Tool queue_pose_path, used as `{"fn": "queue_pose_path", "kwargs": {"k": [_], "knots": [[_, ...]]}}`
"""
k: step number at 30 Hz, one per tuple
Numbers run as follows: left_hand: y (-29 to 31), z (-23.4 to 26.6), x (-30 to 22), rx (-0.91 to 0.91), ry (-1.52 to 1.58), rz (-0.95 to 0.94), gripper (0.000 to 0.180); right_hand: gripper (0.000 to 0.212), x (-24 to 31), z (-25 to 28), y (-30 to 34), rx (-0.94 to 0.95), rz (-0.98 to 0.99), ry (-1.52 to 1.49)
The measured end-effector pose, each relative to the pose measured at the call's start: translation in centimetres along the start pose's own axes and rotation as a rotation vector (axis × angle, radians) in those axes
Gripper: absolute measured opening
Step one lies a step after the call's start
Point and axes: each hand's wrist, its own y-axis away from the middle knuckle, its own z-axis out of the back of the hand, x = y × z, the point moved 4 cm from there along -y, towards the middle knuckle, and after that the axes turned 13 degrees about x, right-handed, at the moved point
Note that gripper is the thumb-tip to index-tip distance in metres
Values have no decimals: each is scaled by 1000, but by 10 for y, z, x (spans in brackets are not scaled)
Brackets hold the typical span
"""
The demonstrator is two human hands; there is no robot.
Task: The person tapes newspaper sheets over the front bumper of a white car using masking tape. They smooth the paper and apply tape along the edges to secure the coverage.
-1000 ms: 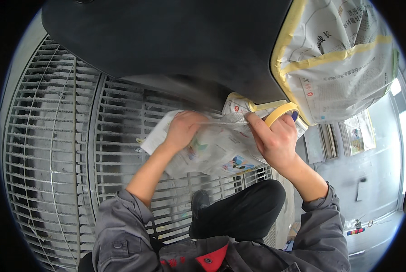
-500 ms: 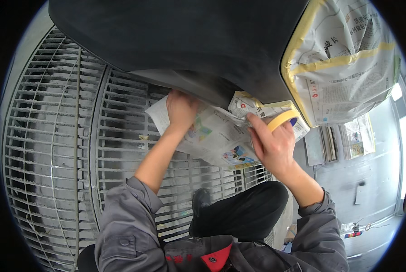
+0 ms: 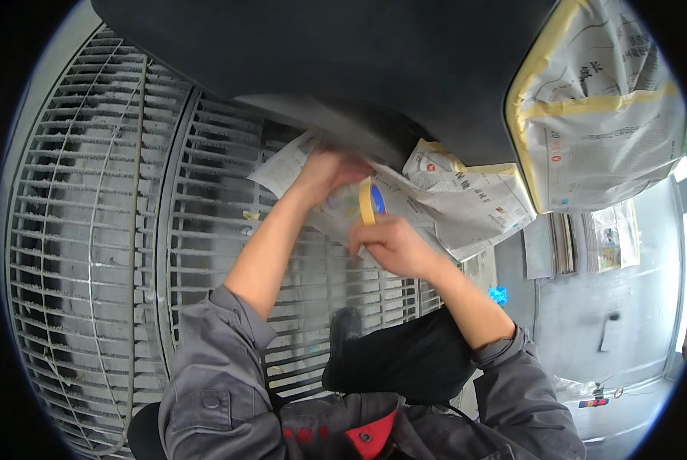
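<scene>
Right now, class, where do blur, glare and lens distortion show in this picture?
Head view: motion blur smears the left hand and the newspaper sheet near it; head view: the taped newspaper covering at upper right looks crisper; head view: glare whites out the far-right edge; head view: the metal floor grating bows toward the left rim, a fisheye effect.

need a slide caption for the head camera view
Left hand on newspaper at the edge of a dark panel, right hand holding a roll of yellow tape.
</scene>
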Motion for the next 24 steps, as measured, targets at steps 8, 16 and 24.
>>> {"fn": "queue_pose_path", "kwargs": {"k": [8,16,24], "knots": [[21,9,-23,160,-435,32,41,22,-36,2,-24,30,-57,-78],[24,11,-27,35,-628,-148,35,27,-42,-4,-30,-166,-141,-192],[24,9,-11,-11,-567,-197,24,27,-72,-3,-25,-503,-503,-333]]}}
